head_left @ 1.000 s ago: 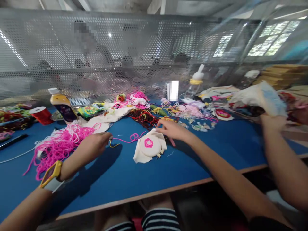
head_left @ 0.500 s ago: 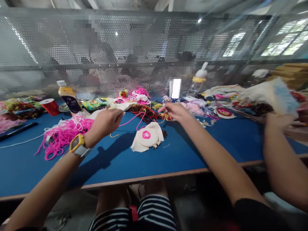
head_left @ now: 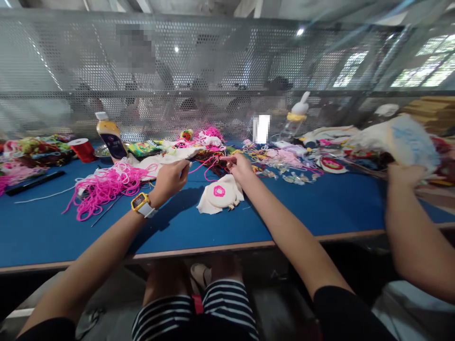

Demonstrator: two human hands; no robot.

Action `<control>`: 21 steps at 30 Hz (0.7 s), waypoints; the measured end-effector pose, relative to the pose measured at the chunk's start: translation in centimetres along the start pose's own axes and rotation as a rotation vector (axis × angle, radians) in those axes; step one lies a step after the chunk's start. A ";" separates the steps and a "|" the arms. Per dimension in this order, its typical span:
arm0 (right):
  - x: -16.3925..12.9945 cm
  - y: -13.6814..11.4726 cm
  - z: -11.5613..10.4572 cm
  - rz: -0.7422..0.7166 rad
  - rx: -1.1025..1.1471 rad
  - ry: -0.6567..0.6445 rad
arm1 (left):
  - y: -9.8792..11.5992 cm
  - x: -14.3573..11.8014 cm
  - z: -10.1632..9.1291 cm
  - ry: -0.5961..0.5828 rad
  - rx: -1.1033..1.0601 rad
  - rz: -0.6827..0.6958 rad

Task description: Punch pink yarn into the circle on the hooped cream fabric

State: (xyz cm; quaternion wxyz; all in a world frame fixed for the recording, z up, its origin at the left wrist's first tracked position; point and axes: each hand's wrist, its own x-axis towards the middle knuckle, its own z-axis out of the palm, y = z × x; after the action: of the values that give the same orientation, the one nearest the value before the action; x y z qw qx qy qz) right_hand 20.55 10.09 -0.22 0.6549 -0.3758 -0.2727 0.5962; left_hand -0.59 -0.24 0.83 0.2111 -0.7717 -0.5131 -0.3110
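Note:
My left hand (head_left: 172, 181), with a yellow-cased watch (head_left: 141, 202) on its wrist, hovers left of the hoop. Its fingers are pinched together; what they hold is too small to make out. A pink yarn strand (head_left: 201, 165) passes close to these fingertips. Above the hoop's far right edge is my right hand (head_left: 242, 169), fingers curled around something reddish that I cannot make out, over tangled dark and red yarn. On the table lies an embroidery hoop (head_left: 223, 198) with cream cloth and a small pink stitched ring.
Pink yarn (head_left: 103, 189) is heaped at the left, near a juice bottle (head_left: 111, 137) and a red spool (head_left: 82, 150). A black pen-like stick (head_left: 35, 183) lies far left. At right, another person's hand (head_left: 405, 175) holds white cloth. A perforated metal screen (head_left: 213, 61) stands behind.
My right hand has moved left and closed its fingers near the yarn tangle. My left hand has shifted right. The whole view has turned slightly.

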 end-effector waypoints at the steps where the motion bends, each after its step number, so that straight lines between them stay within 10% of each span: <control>1: -0.1 0.0 0.1 0.021 -0.005 0.012 | 0.1 0.0 0.1 -0.005 -0.002 -0.001; 21: -1.8 0.2 0.7 0.055 -0.018 0.065 | 0.1 -0.4 0.8 -0.093 -0.027 -0.037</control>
State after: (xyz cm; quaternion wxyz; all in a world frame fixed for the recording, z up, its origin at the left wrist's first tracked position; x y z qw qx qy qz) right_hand 19.58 8.44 0.15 0.6434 -0.4082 -0.2462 0.5990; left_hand -0.36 0.01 -0.03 0.1708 -0.7784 -0.5324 -0.2854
